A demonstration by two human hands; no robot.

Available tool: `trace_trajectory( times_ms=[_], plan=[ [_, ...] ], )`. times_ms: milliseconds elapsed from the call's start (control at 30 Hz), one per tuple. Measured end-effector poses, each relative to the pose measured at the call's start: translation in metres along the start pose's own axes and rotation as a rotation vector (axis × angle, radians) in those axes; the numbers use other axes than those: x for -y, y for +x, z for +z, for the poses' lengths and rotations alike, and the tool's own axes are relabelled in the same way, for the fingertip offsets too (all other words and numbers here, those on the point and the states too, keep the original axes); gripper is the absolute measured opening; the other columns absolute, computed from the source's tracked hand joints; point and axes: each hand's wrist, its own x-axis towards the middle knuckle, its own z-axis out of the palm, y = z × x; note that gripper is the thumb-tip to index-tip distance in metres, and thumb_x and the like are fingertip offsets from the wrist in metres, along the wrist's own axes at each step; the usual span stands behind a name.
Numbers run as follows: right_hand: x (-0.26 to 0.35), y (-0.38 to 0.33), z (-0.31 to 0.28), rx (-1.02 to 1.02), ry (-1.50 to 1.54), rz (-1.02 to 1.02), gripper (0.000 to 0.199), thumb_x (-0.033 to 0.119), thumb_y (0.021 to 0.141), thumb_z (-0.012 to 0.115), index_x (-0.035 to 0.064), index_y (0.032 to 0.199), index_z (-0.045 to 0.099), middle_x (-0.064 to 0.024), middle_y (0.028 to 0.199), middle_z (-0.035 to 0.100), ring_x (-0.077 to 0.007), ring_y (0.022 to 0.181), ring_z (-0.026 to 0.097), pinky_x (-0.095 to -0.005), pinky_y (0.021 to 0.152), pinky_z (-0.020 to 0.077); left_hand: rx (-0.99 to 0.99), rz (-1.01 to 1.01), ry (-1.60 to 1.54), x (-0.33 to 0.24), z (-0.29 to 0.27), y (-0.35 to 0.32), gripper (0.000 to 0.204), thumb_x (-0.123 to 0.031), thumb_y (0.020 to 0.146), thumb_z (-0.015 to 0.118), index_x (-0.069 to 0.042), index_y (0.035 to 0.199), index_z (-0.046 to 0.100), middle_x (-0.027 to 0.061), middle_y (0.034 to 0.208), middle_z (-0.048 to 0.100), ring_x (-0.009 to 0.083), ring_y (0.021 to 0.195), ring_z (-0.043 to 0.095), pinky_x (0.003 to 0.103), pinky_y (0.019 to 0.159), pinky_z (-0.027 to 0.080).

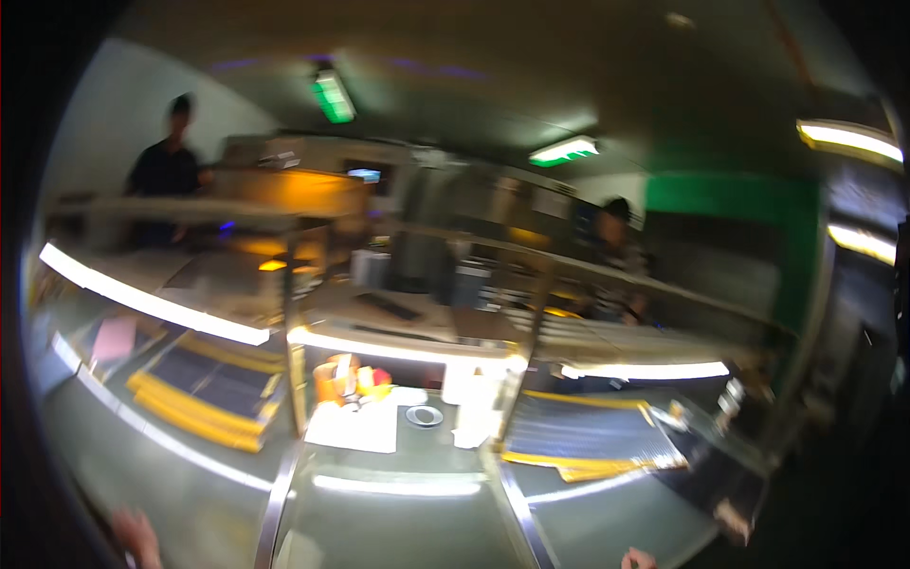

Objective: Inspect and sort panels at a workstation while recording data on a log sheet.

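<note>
Low at the left edge, my left hand (pixel 137 537) is over the grey counter (pixel 379 531), blurred, its fingers seemingly apart and nothing visible in them. My right hand (pixel 638 559) just shows at the bottom edge, right of the middle; most of it is cut off, so its grip is hidden. Closest to it is the bare front of the counter. Further right, another hand (pixel 734 522) comes out of a dark sleeve (pixel 716 474), apparently a co-worker's. A stack of dark, yellow-edged mats or trays (pixel 597 431) lies behind my right hand.
Another yellow-edged stack (pixel 204 384) lies at left. Between them are a white sheet (pixel 353 427), orange and red items (pixel 349 379) and a small round dish (pixel 424 415). Lit shelf posts (pixel 292 365) rise from the counter. Beyond stand two people (pixel 169 175), one left, one right.
</note>
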Motion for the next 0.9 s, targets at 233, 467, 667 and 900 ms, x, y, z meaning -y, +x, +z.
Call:
trace_trajectory(
  times_ms=[233, 467, 667, 900],
  plan=[
    [-0.025, -0.001, -0.001, 0.058, -0.037, 0.07, 0.025, 0.017, 0.083, 0.062, -0.0018, 0.098, 0.066, -0.0165, 0.097, 0.066, -0.0278, 0.09, 0.062, -0.0352, 0.082, 0.0482, -0.147, -0.038, 0.015, -0.011, -0.013, -0.019, 0.042, -0.03, 0.086, 0.052, -0.001, 0.117, 0.051, 0.0176, 0.128, 0.046, 0.0315, 0.12, 0.042, 0.043, 0.102, 0.032],
    [0.007, 0.008, -0.006, 0.087, -0.038, 0.136, 0.025, 0.018, 0.084, 0.061, -0.0025, 0.097, 0.066, -0.0166, 0.097, 0.066, -0.0278, 0.089, 0.063, -0.0345, 0.082, 0.0486, -0.112, -0.035, 0.035, -0.031, -0.036, -0.029, 0.04, -0.03, 0.087, 0.051, -0.002, 0.115, 0.051, 0.0178, 0.127, 0.047, 0.0312, 0.12, 0.042, 0.041, 0.101, 0.033],
    [0.004, 0.009, -0.002, 0.092, 0.022, 0.195, 0.025, 0.018, 0.085, 0.059, -0.0027, 0.097, 0.066, -0.0162, 0.096, 0.067, -0.0274, 0.089, 0.063, -0.0343, 0.082, 0.0484, -0.162, -0.022, 0.043, -0.029, -0.021, -0.022, 0.04, -0.032, 0.086, 0.052, -0.002, 0.113, 0.052, 0.0166, 0.124, 0.048, 0.0309, 0.118, 0.043, 0.042, 0.101, 0.033],
    [0.019, -0.002, -0.022, 0.083, 0.001, 0.179, 0.024, 0.017, 0.085, 0.059, -0.002, 0.097, 0.066, -0.0154, 0.096, 0.067, -0.0267, 0.09, 0.063, -0.0343, 0.083, 0.0479, -0.1, -0.067, 0.047, -0.019, -0.028, -0.027, 0.044, -0.034, 0.086, 0.049, -0.004, 0.118, 0.051, 0.0164, 0.129, 0.045, 0.0306, 0.123, 0.038, 0.045, 0.103, 0.029]
  ],
)
